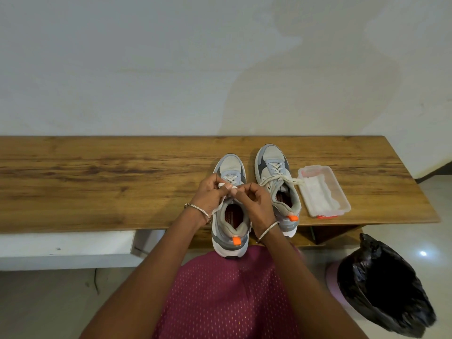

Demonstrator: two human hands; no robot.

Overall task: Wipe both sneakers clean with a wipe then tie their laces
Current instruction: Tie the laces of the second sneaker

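Here, at the wood-grain bench point(97, 179) front edge: grey mesh sneaker point(230, 231), white laces point(230, 178) pinched by left hand point(210, 195) and right hand point(258, 203). Toward the bench's right end, second sneaker point(272, 165), clear rectangular tub point(343, 199) of folded wipes point(318, 194).

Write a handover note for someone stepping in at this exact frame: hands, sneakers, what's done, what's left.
Left hand and right hand: both pinch the laces of the left-side sneaker, mid-knot.
Right-side sneaker: beside it on the bench, bow already tied.
Wipe box: right of the sneakers, wipes inside; no wipe in either hand.
Done: one bow; wiping seemingly over.
Left: finish this knot.
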